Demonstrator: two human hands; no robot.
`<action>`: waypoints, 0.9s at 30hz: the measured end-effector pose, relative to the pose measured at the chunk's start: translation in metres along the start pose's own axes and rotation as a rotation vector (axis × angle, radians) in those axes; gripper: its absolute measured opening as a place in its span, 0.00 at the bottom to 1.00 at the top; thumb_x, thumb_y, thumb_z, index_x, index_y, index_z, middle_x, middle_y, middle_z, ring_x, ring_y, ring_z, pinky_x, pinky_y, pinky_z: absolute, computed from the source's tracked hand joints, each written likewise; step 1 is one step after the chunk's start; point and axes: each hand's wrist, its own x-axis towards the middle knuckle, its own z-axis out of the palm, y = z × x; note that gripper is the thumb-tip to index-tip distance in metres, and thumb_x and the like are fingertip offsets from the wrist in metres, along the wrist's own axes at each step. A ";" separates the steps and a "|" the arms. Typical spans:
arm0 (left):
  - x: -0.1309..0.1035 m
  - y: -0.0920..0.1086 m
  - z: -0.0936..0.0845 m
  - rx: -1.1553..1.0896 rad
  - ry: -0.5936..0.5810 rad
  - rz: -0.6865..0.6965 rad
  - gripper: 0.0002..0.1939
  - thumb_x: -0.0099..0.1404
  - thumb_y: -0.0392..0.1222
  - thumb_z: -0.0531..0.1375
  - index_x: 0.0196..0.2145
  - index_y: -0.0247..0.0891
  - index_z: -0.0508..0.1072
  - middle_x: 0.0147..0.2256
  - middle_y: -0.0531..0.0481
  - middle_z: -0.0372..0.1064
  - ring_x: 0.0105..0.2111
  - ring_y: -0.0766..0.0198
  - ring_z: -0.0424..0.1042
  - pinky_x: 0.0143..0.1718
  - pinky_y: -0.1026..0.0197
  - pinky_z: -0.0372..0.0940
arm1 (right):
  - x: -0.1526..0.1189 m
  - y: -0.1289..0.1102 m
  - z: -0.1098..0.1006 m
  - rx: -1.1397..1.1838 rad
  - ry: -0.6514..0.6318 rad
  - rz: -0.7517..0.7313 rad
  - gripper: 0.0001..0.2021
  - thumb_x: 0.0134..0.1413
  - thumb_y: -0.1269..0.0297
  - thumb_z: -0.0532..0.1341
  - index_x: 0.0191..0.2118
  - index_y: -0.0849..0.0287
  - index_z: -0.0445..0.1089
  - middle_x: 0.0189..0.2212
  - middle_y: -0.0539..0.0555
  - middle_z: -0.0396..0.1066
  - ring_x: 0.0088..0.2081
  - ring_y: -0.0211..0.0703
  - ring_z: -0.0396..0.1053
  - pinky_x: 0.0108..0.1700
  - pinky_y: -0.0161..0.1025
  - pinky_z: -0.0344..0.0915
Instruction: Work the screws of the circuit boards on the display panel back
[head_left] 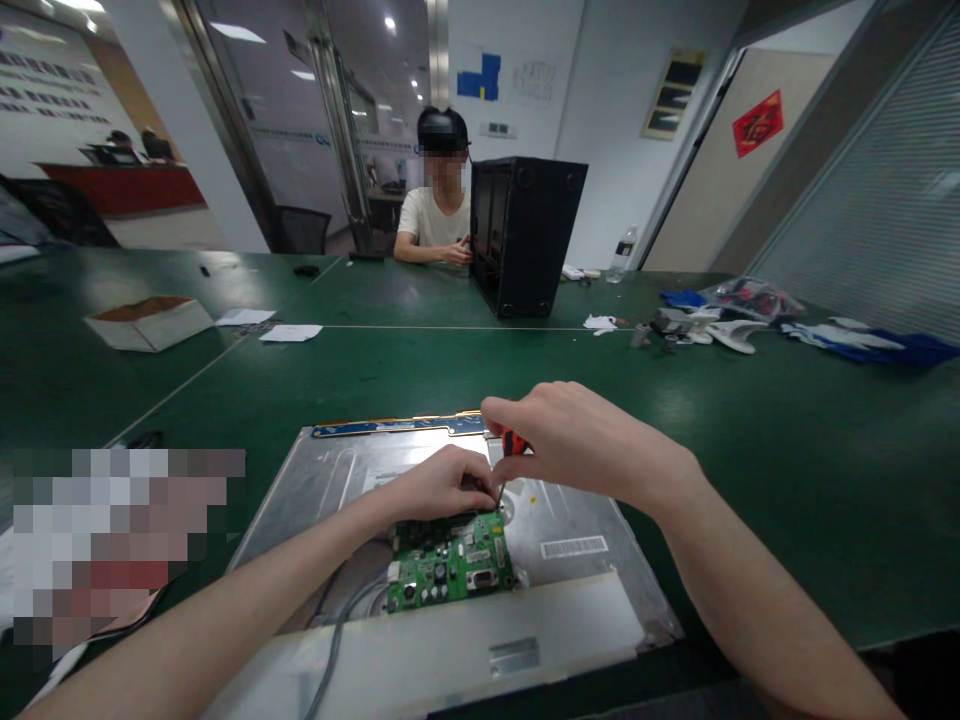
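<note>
A flat metal panel (577,515) lies on the green table, with a green circuit board (450,565) on its middle. My right hand (555,435) is closed around a red and black screwdriver (513,443), whose thin shaft points down at the board's upper right corner. Beside the tip, my left hand (454,483) rests over the board's upper edge with fingers pinched together; what they hold, if anything, is hidden. A grey cable (335,640) runs from the board's left side toward the near edge.
Across the green table (420,365) a person (439,215) sits beside a black computer case (536,240). An open box (154,325) and papers (291,333) lie left. Gloves (735,333), small parts and a bottle (621,255) are at the right.
</note>
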 end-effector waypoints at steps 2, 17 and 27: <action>0.000 0.001 0.000 -0.001 0.000 -0.003 0.02 0.59 0.32 0.64 0.31 0.35 0.78 0.31 0.51 0.76 0.33 0.63 0.73 0.36 0.65 0.64 | 0.000 0.000 0.001 0.032 -0.009 0.005 0.11 0.53 0.59 0.67 0.37 0.56 0.65 0.28 0.49 0.72 0.28 0.40 0.68 0.26 0.35 0.48; 0.000 -0.003 0.001 -0.013 0.005 0.010 0.02 0.59 0.35 0.64 0.30 0.35 0.78 0.29 0.52 0.75 0.31 0.63 0.72 0.35 0.65 0.64 | -0.003 -0.003 -0.007 -0.010 -0.023 -0.006 0.07 0.56 0.59 0.61 0.37 0.55 0.65 0.27 0.49 0.73 0.28 0.41 0.68 0.25 0.36 0.46; -0.001 -0.003 0.001 -0.033 -0.011 -0.002 0.03 0.60 0.35 0.64 0.32 0.36 0.79 0.31 0.50 0.76 0.32 0.63 0.72 0.36 0.65 0.65 | -0.003 -0.003 -0.008 0.031 -0.063 -0.023 0.05 0.56 0.67 0.57 0.40 0.56 0.62 0.33 0.51 0.72 0.29 0.40 0.67 0.26 0.37 0.47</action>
